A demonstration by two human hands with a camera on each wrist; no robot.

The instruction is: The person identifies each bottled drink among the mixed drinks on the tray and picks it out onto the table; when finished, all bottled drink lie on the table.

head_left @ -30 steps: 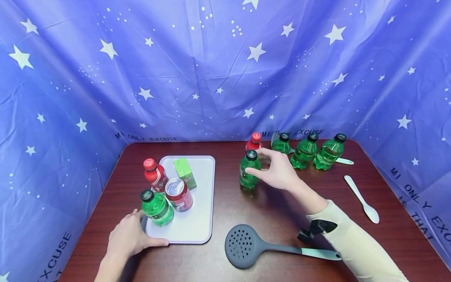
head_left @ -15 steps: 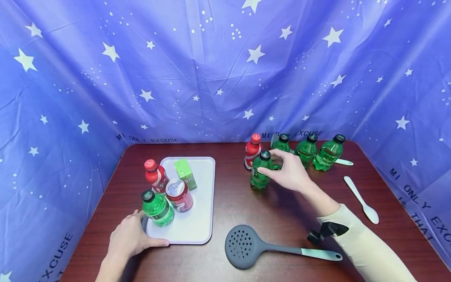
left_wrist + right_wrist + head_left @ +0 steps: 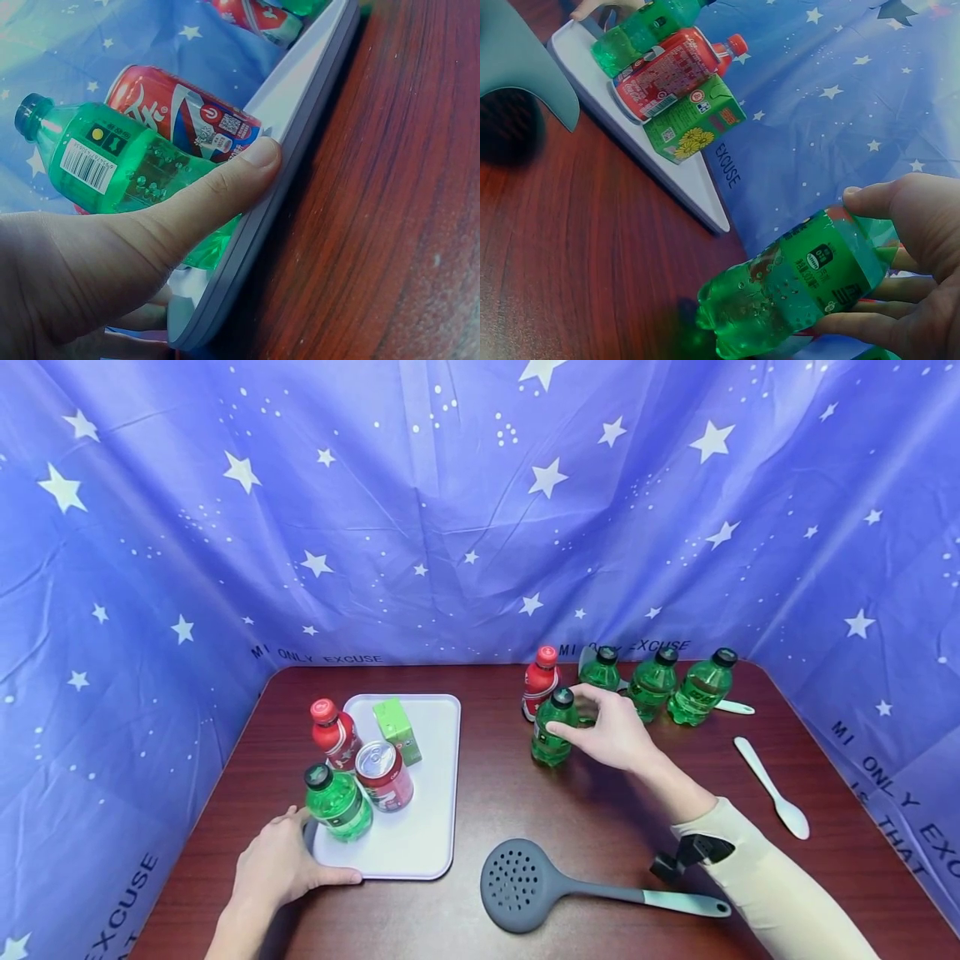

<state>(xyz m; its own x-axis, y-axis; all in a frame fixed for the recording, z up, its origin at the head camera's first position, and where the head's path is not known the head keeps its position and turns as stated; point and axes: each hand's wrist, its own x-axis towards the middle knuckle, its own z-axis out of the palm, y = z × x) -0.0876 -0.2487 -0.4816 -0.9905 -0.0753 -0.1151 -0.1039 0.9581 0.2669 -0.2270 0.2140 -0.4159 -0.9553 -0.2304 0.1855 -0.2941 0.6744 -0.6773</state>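
My right hand (image 3: 611, 731) holds a green soda bottle (image 3: 551, 739) with a black cap, thumb on one side and fingers on the other. The bottle is upright at mid-table, in front of a red-capped bottle (image 3: 540, 681); whether its base touches the table I cannot tell. At the near left corner of a white tray (image 3: 416, 852), my left hand (image 3: 273, 860) grips the rim, its thumb (image 3: 225, 180) lying along the front edge. On the tray stand another green bottle (image 3: 341, 810), a red soda can (image 3: 386, 781), a red bottle (image 3: 336, 739) and a green drink carton (image 3: 397, 731).
Three more green bottles (image 3: 701, 689) stand at the back right, with a pale-handled utensil (image 3: 735, 707) partly hidden behind them. A white spoon (image 3: 772, 789) lies at the right. A grey slotted skimmer (image 3: 517, 885) lies near the front. Starry blue cloth (image 3: 450, 510) surrounds the table.
My right hand has moved slightly right with the green bottle, uncovering more of the red-capped bottle behind. In the last half second it has barely moved. The left hand stays at the tray corner.
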